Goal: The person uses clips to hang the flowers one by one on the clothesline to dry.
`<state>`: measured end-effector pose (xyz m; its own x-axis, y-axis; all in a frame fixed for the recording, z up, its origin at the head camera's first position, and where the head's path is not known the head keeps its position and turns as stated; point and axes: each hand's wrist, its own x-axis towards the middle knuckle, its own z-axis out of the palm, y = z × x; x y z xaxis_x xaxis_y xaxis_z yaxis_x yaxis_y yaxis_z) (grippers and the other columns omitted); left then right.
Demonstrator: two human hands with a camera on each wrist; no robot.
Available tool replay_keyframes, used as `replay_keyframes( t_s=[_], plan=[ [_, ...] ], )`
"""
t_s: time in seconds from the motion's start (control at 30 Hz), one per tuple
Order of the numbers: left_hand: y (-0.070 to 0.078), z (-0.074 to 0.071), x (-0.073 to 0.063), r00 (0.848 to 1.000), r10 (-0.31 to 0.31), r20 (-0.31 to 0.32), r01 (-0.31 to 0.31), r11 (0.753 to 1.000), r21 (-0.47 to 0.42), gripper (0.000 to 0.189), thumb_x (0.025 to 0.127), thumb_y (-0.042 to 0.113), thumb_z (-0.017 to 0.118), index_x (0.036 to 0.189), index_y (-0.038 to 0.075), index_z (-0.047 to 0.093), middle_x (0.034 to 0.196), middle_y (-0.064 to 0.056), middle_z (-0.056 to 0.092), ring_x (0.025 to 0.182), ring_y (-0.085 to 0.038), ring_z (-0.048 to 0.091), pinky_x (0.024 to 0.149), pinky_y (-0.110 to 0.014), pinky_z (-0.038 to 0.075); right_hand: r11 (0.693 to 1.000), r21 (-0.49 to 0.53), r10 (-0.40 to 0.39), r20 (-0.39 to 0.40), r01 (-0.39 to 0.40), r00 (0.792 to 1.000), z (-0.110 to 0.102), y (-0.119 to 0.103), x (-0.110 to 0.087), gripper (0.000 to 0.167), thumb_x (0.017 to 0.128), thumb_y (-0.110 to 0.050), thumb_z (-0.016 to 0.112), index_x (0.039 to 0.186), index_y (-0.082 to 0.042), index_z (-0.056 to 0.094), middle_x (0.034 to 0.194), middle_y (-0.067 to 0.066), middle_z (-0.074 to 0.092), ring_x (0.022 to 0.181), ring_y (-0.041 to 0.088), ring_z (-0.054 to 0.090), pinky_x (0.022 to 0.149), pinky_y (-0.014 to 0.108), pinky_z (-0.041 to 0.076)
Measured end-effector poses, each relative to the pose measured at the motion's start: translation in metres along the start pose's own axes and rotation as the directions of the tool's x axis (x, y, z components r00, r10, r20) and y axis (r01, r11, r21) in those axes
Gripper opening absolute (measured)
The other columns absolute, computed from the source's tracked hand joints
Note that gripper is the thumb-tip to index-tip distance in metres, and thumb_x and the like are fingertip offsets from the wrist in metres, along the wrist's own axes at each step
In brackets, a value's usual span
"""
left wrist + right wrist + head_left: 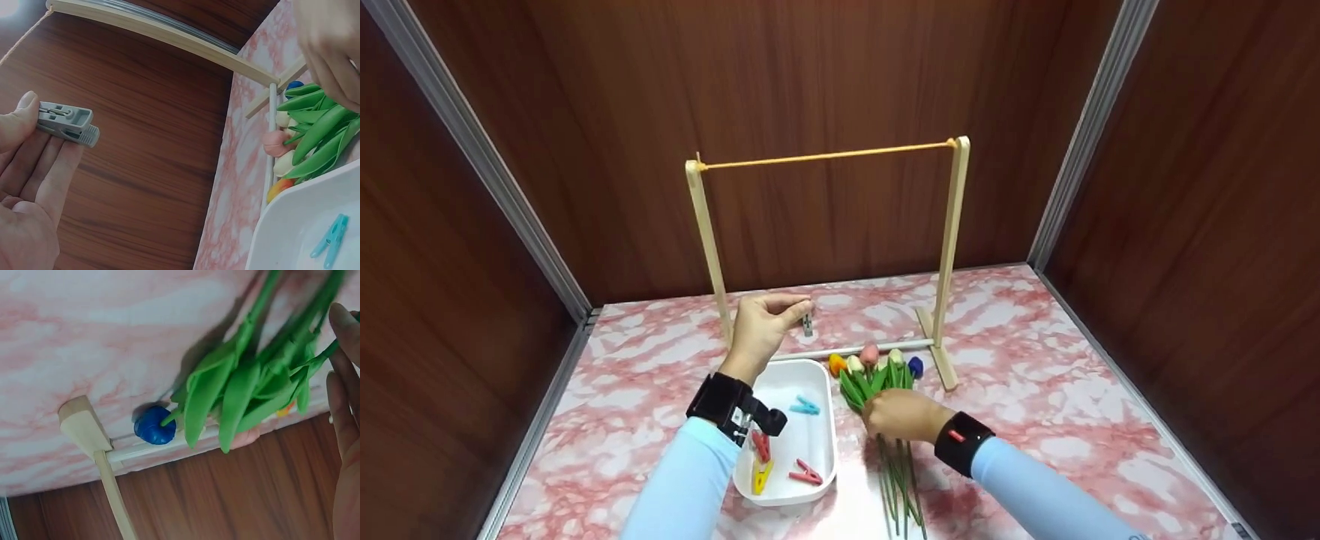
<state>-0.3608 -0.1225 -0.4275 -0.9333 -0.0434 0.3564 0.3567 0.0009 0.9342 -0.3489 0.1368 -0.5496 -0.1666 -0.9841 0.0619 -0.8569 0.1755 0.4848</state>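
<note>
My left hand (pixel 763 328) pinches a grey clothespin (pixel 68 119) between thumb and fingertips, raised above the far end of the white tray (pixel 831 424). The clothespin's ribbed end points away from the palm. Several artificial tulips (pixel 870 355) with orange, white, pink and blue heads lie bunched to the right of the tray, heads toward the back. Over their stems is my right hand (pixel 906 415). In the right wrist view its thumb and fingers (pixel 344 391) pinch a green stem at the right edge; which tulip it belongs to is hidden.
Behind the tray and flowers stands a wooden frame (pixel 949 247) with a yellow cord (pixel 825 156) strung across its top and a white bar low down. Inside the tray lie a blue clothespin (pixel 805 406), a yellow one (pixel 763 478) and red ones (pixel 807 472). Brown panels enclose the marbled tabletop.
</note>
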Motion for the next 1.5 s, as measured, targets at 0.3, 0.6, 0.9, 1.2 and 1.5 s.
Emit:
replay_keyframes(
  t_s=[0.3,0.6,0.9,1.2,1.5],
  plan=[
    [0.020,-0.003,0.010,0.998,0.030,0.055,-0.033,0.997,0.064,0.007,0.090,0.001,0.084,0.097,0.000,0.084,0.090,-0.014,0.079,0.080,-0.015,0.075,0.076,-0.028,0.062,0.916,0.401,0.102,-0.208,-0.010,0.973,-0.033,0.042,0.011,0.022,0.089,0.006,0.076,0.096,-0.014,0.082,0.098,-0.003,0.078,0.091,0.010,0.073,0.082,0.019,0.057],
    [0.087,-0.018,0.044,0.970,0.194,0.148,-0.213,0.969,0.126,0.011,0.090,0.006,0.084,0.097,-0.002,0.083,0.093,-0.010,0.080,0.092,-0.024,0.077,0.088,-0.035,0.061,0.687,0.726,0.389,-0.339,-0.024,0.857,-0.080,0.092,0.035,0.018,0.099,0.002,0.071,0.114,-0.004,0.078,0.102,0.007,0.077,0.090,0.016,0.073,0.086,0.026,0.059],
    [0.177,-0.051,0.110,0.947,0.318,0.047,-0.321,0.942,0.094,0.010,0.090,0.006,0.086,0.094,-0.002,0.084,0.086,-0.010,0.079,0.080,-0.013,0.074,0.081,-0.026,0.058,0.566,0.820,0.577,-0.325,-0.081,0.749,-0.105,0.132,0.084,0.014,0.103,0.002,0.065,0.112,0.002,0.076,0.106,0.017,0.076,0.101,0.024,0.072,0.092,0.032,0.058],
    [0.193,-0.079,0.140,0.988,0.131,-0.086,-0.129,0.991,0.029,0.012,0.085,0.004,0.088,0.095,-0.001,0.083,0.085,-0.009,0.079,0.078,-0.017,0.075,0.080,-0.028,0.062,0.305,0.904,0.727,-0.019,-0.299,0.686,-0.133,0.149,0.147,0.020,0.108,-0.002,0.059,0.121,0.002,0.074,0.108,0.018,0.075,0.100,0.029,0.071,0.085,0.028,0.057],
    [0.182,-0.081,0.148,0.989,0.096,-0.112,-0.093,0.995,0.028,0.013,0.087,0.006,0.087,0.097,-0.002,0.083,0.086,-0.009,0.079,0.077,-0.017,0.074,0.072,-0.025,0.061,0.220,0.903,0.746,0.089,-0.370,0.659,-0.142,0.155,0.172,0.023,0.109,-0.003,0.057,0.124,0.001,0.073,0.107,0.012,0.074,0.096,0.021,0.071,0.087,0.027,0.058]
  ],
)
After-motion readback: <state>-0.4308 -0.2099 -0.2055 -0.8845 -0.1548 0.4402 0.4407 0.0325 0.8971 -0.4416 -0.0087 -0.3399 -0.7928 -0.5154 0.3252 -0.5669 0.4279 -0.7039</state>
